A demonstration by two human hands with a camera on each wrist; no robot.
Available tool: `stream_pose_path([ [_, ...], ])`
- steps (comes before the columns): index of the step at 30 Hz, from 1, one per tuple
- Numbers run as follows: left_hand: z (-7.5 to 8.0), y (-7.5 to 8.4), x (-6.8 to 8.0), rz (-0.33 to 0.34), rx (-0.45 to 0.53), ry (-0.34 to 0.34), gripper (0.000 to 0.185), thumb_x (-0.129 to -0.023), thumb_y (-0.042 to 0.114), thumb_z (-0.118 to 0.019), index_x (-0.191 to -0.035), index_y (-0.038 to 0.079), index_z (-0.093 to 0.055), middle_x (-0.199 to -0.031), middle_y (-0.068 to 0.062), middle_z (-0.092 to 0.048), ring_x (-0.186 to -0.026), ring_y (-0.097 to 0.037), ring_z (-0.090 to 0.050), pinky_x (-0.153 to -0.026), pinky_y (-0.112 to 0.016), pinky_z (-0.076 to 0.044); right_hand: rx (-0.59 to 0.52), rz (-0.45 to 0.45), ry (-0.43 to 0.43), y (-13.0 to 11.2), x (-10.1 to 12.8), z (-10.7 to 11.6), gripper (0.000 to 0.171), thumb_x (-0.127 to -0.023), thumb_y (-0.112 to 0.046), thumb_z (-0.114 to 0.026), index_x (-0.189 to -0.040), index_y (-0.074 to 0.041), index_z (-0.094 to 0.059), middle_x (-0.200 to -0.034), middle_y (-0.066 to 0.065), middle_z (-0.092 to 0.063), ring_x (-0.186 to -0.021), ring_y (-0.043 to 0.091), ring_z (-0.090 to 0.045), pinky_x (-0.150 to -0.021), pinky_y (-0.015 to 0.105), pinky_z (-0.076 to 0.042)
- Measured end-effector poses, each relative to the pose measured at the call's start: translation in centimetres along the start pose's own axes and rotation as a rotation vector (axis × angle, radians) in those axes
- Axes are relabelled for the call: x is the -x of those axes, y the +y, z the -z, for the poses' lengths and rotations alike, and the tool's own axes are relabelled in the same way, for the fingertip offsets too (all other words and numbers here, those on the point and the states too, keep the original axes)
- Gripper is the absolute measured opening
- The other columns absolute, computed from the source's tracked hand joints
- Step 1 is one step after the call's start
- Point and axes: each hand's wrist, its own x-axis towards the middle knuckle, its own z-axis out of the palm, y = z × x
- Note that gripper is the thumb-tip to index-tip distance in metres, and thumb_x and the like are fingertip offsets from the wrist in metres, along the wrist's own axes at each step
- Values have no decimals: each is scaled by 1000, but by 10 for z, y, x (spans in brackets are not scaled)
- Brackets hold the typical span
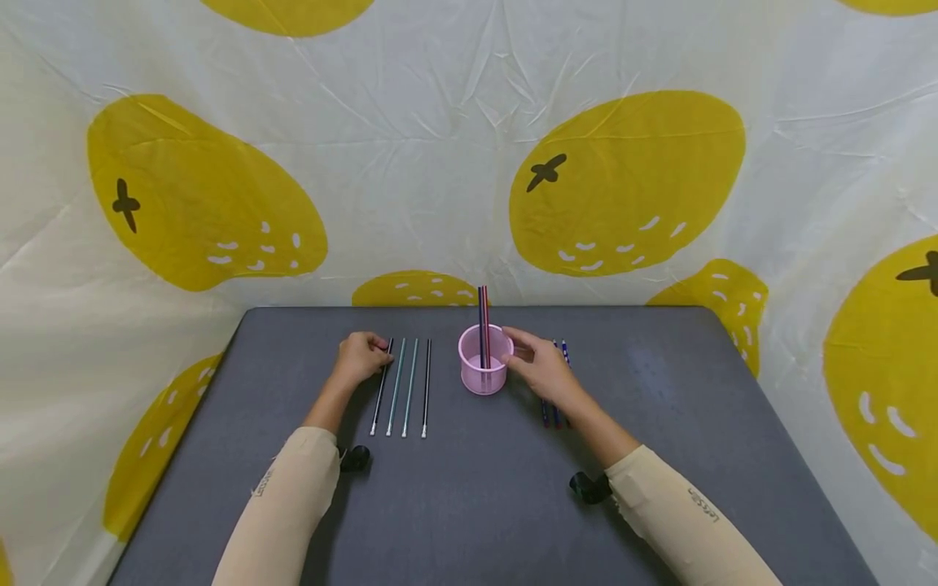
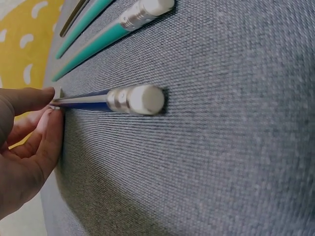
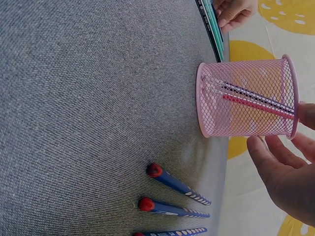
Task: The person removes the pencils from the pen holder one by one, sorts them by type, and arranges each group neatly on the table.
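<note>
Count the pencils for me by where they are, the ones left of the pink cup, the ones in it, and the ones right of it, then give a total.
Pencils left of the pink mesh cup: 4
Pencils standing in the cup: 2
Blue dotted pencils right of the cup, partly under the right hand: 3
Total: 9 pencils

A grey tabletop point(image 1: 659, 456) fills the lower half of the frame. Four pencils point(image 1: 401, 388) lie left of centre, a pink mesh cup point(image 1: 481, 360) stands mid-frame, and blue pencils point(image 1: 554, 407) lie right of it.
</note>
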Motion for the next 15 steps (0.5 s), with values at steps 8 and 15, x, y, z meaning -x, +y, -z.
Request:
stream_pose_path([
  [8, 2, -1, -1, -2, 2, 10, 26, -88, 13, -80, -107, -2, -73, -89, -15, -75, -64, -14, -68, -57, -25, -56, -6, 12, -1, 1, 0, 0, 53, -97, -7, -70, -147, 0, -54, -139, 25, -63, -120, 41, -67, -102, 50, -57],
  [15, 5, 11, -3, -125, -17, 56, 29, -92, 17, -76, -113, -2, -69, -100, -17, -74, -87, -28, -72, -77, -40, -61, 6, 14, 0, 1, 0, 0, 53, -98, -8, -70, -148, -1, -54, -140, 25, -63, -120, 40, -68, -101, 49, -57],
])
